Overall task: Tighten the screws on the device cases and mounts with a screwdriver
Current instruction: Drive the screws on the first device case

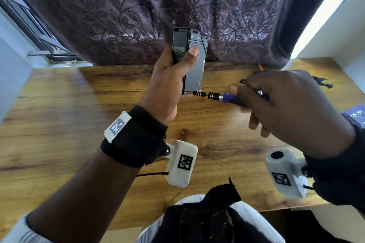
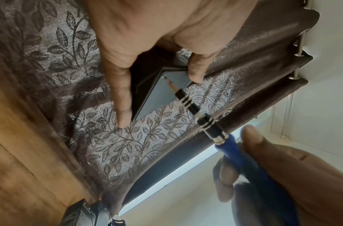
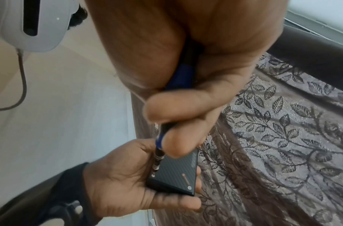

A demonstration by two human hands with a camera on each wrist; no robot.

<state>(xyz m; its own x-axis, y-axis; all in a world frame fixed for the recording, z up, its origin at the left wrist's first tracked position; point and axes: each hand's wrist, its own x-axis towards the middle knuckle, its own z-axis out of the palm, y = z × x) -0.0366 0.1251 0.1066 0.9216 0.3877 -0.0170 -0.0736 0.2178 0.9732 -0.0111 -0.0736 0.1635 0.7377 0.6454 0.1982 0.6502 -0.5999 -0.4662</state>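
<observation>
Screwdriver (image 1: pixel 212 95) tip sits on a small screw (image 2: pixel 163 77) at the bottom corner of the device case (image 1: pixel 192 65). That is the one thing the next turn hangs on. The tool's long line runs sideways, from the right hand (image 1: pixel 292 108) across to the case, and it meets the flat patterned face near its lower edge. The case's own long line goes up and down, so the tool stands almost square to it. I think the tip must stay straight in the screw head, or it may slip out.

The left hand (image 1: pixel 167 85) is wrapped round the case, thumb pressed on the front, fingers behind, and holds it up in the air above the wooden table (image 1: pixel 59 124). The right hand is curled round the blue handle (image 2: pixel 242 154), with fingertips pinching it close to the black and silver rings. The right hand is the one doing the turning; the left hand only keeps the case still. A second screw (image 3: pixel 189 187) shows at the other bottom corner, a little way from the tip.

Some light marks run along one side of the case's patterned face, but they are too blurry to read. Square black and white code tags (image 1: pixel 185 162) sit on the white boxes strapped to both wrists. Behind the hands hangs a dark curtain (image 1: pixel 138 6) with a leaf pattern.
</observation>
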